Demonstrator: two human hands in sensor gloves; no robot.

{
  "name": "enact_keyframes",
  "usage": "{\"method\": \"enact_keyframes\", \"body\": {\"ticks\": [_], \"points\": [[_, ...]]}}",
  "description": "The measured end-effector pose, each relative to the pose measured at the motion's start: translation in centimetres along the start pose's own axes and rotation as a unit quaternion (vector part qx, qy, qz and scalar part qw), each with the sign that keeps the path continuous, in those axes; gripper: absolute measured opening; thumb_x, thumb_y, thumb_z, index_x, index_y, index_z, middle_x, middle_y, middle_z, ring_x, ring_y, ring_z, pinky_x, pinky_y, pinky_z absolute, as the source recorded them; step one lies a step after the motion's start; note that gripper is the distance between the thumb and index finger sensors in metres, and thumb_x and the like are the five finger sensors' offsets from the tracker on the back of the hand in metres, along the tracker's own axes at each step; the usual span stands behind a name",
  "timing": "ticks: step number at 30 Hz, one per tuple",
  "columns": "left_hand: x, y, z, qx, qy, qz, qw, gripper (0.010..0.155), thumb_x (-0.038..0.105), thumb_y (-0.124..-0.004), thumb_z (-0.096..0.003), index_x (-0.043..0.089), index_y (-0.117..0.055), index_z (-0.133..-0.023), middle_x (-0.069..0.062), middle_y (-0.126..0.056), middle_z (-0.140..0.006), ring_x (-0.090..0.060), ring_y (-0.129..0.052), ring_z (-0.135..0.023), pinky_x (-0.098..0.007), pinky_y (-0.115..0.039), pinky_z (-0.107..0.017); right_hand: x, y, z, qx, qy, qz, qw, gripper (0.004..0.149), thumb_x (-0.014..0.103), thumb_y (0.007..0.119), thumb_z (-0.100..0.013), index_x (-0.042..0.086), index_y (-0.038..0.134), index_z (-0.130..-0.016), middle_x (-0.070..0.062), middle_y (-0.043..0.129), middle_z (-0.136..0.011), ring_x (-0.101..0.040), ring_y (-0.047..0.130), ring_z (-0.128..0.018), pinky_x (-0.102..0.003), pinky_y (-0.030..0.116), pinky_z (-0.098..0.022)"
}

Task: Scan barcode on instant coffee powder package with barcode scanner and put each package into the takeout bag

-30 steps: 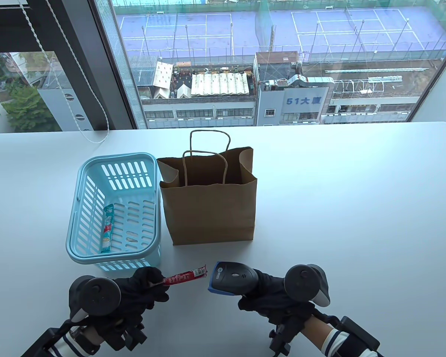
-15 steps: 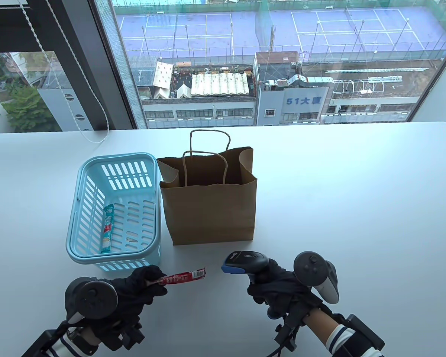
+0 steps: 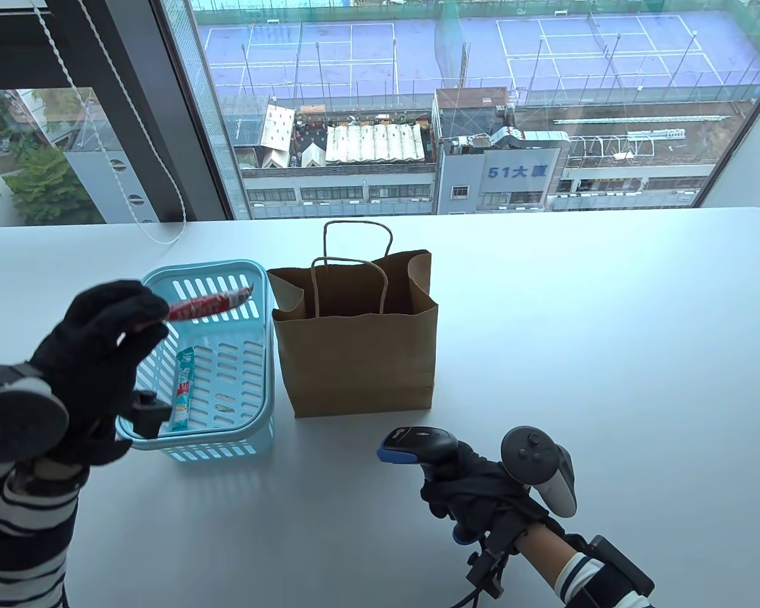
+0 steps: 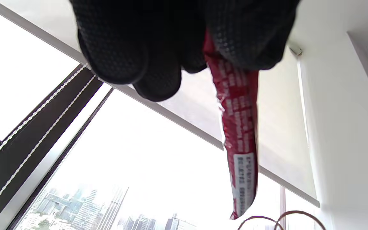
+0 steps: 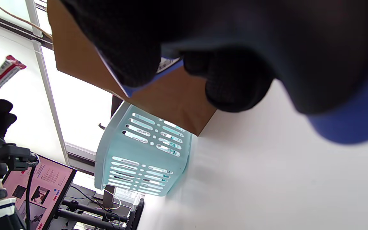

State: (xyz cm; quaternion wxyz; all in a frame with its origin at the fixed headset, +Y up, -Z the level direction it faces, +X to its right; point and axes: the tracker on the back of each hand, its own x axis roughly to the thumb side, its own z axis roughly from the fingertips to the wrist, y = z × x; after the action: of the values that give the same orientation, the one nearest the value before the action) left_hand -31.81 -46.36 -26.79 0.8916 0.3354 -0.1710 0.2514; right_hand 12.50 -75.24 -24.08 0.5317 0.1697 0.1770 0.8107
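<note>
While pinched, red packet [image 3: 206,306] points right—seemingly bagward.

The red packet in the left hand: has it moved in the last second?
Yes. The red packet has gone up and left, from in front of the blue basket to above it.

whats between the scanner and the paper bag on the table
Nothing: in the table view only bare white table lies between the barcode scanner in the right hand and the front of the takeout bag.

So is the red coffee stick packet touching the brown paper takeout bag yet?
Apart. The table view shows the red coffee stick packet held over the blue plastic basket, its tip short of the brown paper takeout bag.
</note>
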Motion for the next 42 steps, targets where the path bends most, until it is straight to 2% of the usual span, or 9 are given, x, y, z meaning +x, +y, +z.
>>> {"method": "enact_keyframes", "body": {"ticks": [6,12,16,24,29,32,37,40,42], "points": [[0.0,-7.4,-5.8,-0.195,0.066,0.068,0.976,0.035,0.036,-0.085,-0.0393,0.037,-0.086,-0.074,0.002,-0.081,-0.091,-0.033,-0.085,-0.090,-0.050,-0.077,-0.065,0.1,0.0,0.0,0.006,-0.003,0.002,1.000,0.063,0.030,0.085,-0.049,-0.003,0.053,-0.092,-0.018,0.082,-0.075,-0.036,0.096,-0.048,-0.050,0.082,-0.036],[1.9,-14.4,-7.0,-0.264,0.060,0.028,0.962,0.035,0.039,-0.083,-0.0398,0.040,-0.085,-0.075,0.001,-0.073,-0.101,-0.035,-0.075,-0.098,-0.054,-0.068,-0.071,0.1,0.0,0.0,0.011,-0.003,0.003,1.000,0.063,0.030,0.085,-0.049,-0.004,0.054,-0.092,-0.018,0.082,-0.075,-0.036,0.096,-0.047,-0.050,0.082,-0.036],[1.8,-17.5,-6.4,-0.366,0.061,0.055,0.927,0.052,0.050,-0.060,-0.0477,0.047,-0.056,-0.099,-0.004,-0.032,-0.121,-0.045,-0.046,-0.109,-0.060,-0.047,-0.077,0.1,0.0,0.0,0.013,-0.002,0.004,1.000,0.063,0.030,0.085,-0.049,-0.004,0.054,-0.092,-0.018,0.082,-0.075,-0.036,0.096,-0.047,-0.050,0.082,-0.036],[0.8,-18.2,-5.4,-0.334,0.056,0.100,0.935,0.050,0.050,-0.058,-0.0485,0.039,-0.071,-0.095,-0.003,-0.041,-0.120,-0.046,-0.047,-0.109,-0.060,-0.046,-0.076,0.0,0.1,-0.1,0.016,0.001,0.005,1.000,0.063,0.030,0.085,-0.050,-0.004,0.054,-0.092,-0.018,0.082,-0.075,-0.036,0.096,-0.047,-0.050,0.082,-0.036],[0.3,-16.6,-5.3,-0.293,0.046,0.108,0.949,0.049,0.049,-0.058,-0.0485,0.039,-0.071,-0.094,-0.002,-0.040,-0.120,-0.044,-0.045,-0.110,-0.059,-0.045,-0.077,0.0,0.0,-0.1,0.014,0.002,0.003,1.000,0.063,0.030,0.085,-0.050,-0.004,0.054,-0.092,-0.018,0.082,-0.075,-0.036,0.096,-0.047,-0.050,0.082,-0.036],[-0.7,-14.7,-5.3,-0.226,0.050,0.115,0.966,0.049,0.049,-0.058,-0.0488,0.037,-0.070,-0.095,-0.001,-0.034,-0.121,-0.042,-0.039,-0.112,-0.058,-0.042,-0.079,0.0,0.0,-0.1,0.014,0.004,0.003,1.000,0.063,0.030,0.085,-0.050,-0.004,0.054,-0.092,-0.018,0.082,-0.075,-0.036,0.096,-0.047,-0.050,0.082,-0.036],[-3.4,-12.6,-4.8,-0.166,0.091,-0.002,0.982,0.048,0.048,-0.059,-0.0499,0.041,-0.066,-0.097,-0.009,-0.031,-0.120,-0.043,-0.045,-0.109,-0.055,-0.050,-0.078,0.0,0.0,-0.1,0.011,0.007,0.001,1.000,0.063,0.030,0.085,-0.050,-0.005,0.054,-0.092,-0.018,0.082,-0.075,-0.036,0.096,-0.047,-0.050,0.082,-0.036],[-5.5,-13.3,-4.4,-0.188,0.137,-0.170,0.958,0.051,0.048,-0.060,-0.0504,0.041,-0.058,-0.101,-0.018,-0.041,-0.117,-0.044,-0.068,-0.099,-0.048,-0.071,-0.068,0.0,0.0,-0.1,0.013,0.007,0.003,1.000,0.063,0.030,0.085,-0.050,-0.004,0.054,-0.092,-0.019,0.082,-0.075,-0.036,0.096,-0.047,-0.050,0.082,-0.036],[-7.1,-14.8,-4.1,-0.263,0.169,-0.237,0.920,0.052,0.045,-0.062,-0.0500,0.037,-0.059,-0.101,-0.020,-0.063,-0.110,-0.040,-0.090,-0.085,-0.040,-0.087,-0.054,0.0,0.0,-0.1,0.013,0.008,0.003,1.000,0.063,0.030,0.085,-0.050,-0.005,0.054,-0.092,-0.018,0.082,-0.075,-0.036,0.096,-0.047,-0.050,0.082,-0.036]]}}
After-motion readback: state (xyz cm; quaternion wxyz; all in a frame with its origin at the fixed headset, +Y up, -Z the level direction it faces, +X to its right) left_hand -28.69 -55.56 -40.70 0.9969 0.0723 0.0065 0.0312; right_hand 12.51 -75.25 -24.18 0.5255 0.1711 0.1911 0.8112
